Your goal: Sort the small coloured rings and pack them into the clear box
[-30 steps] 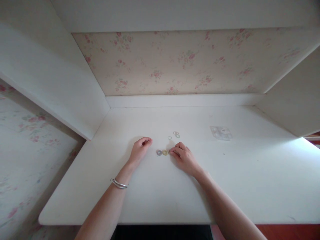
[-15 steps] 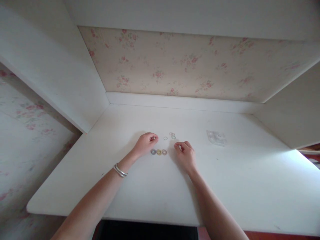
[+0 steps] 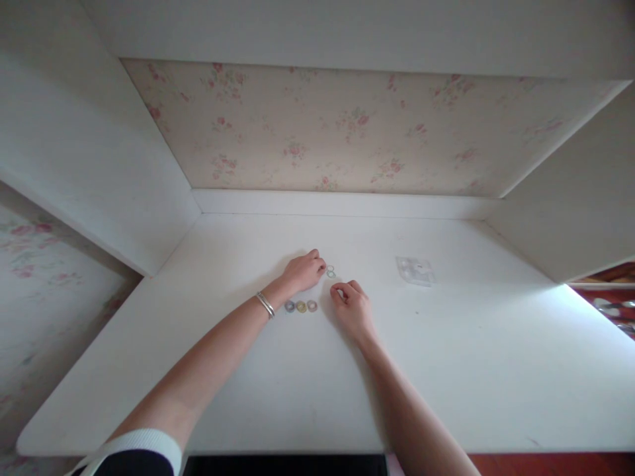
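My left hand has its fingers pinched together over the white tabletop. Its fingertips are just left of two thin rings that lie touching. Whatever is between those fingers is too small or hidden to name. My right hand rests on its side a little nearer me, thumb and index finger pressed together, and I cannot make out anything in them. Between my wrists, three thicker rings lie in a row: a grey-blue ring, a yellow ring and a pale pinkish ring.
A clear plastic bag lies on the tabletop to the right. White side panels and a floral-papered back wall enclose the surface. Below the front edge is a dark gap.
My left hand has moved right and away from me, beside the two thin rings. The single thin ring seen earlier no longer shows. My right hand keeps its pinch; the whole view has shifted slightly.
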The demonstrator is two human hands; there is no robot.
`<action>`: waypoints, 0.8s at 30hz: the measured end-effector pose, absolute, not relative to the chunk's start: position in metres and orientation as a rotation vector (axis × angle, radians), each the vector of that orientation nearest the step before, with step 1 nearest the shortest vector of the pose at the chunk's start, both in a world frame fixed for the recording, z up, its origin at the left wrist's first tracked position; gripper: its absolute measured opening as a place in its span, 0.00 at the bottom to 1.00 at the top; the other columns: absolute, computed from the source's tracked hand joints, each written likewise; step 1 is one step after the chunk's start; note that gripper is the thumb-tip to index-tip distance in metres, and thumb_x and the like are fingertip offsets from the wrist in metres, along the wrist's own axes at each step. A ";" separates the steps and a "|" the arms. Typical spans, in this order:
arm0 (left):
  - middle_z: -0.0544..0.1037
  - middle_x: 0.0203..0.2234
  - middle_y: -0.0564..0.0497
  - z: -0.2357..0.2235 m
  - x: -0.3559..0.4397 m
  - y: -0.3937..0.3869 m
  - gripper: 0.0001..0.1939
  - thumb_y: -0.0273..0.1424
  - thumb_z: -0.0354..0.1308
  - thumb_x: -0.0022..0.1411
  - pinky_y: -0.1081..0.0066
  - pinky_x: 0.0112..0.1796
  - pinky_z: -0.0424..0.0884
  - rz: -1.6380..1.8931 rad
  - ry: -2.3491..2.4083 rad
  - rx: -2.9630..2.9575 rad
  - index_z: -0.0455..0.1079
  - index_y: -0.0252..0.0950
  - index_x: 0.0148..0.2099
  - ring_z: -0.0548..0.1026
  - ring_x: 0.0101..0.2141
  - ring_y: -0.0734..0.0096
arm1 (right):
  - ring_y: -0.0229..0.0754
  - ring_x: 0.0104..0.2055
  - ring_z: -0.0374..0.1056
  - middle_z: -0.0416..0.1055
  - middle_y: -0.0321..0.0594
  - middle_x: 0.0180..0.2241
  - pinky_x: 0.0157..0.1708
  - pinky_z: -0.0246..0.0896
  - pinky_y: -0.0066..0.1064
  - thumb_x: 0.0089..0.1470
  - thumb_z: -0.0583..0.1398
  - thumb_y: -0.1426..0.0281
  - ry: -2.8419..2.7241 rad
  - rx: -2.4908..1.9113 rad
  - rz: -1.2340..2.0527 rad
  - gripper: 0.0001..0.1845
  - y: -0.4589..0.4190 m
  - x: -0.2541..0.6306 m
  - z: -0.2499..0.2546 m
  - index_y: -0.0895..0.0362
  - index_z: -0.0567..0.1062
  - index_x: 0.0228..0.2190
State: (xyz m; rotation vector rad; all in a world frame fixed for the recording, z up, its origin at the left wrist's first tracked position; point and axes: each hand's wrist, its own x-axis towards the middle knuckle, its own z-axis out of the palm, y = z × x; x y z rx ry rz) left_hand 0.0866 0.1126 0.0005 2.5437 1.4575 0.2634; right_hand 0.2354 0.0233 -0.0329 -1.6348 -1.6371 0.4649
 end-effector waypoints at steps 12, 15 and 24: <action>0.70 0.42 0.51 0.000 0.096 0.118 0.13 0.36 0.47 0.65 0.72 0.37 0.65 0.216 1.386 2.594 0.71 0.43 0.45 0.73 0.38 0.69 | 0.35 0.29 0.64 0.67 0.36 0.32 0.32 0.56 0.26 0.55 0.53 0.68 -1.713 -1.645 0.463 0.10 0.023 0.236 -0.035 0.53 0.75 0.32; 0.71 0.40 0.50 -0.001 0.095 0.118 0.14 0.36 0.46 0.65 0.72 0.36 0.65 0.205 1.391 2.606 0.73 0.42 0.42 0.73 0.37 0.70 | 0.34 0.29 0.64 0.67 0.36 0.32 0.32 0.56 0.26 0.56 0.53 0.68 -1.731 -1.651 0.452 0.10 0.022 0.236 -0.034 0.52 0.75 0.32; 0.72 0.38 0.50 0.002 0.089 0.109 0.16 0.36 0.46 0.66 0.71 0.38 0.65 0.355 1.459 2.519 0.75 0.40 0.40 0.73 0.35 0.70 | 0.34 0.28 0.64 0.67 0.36 0.32 0.30 0.55 0.26 0.56 0.53 0.67 -1.741 -1.650 0.451 0.11 0.021 0.235 -0.033 0.52 0.75 0.32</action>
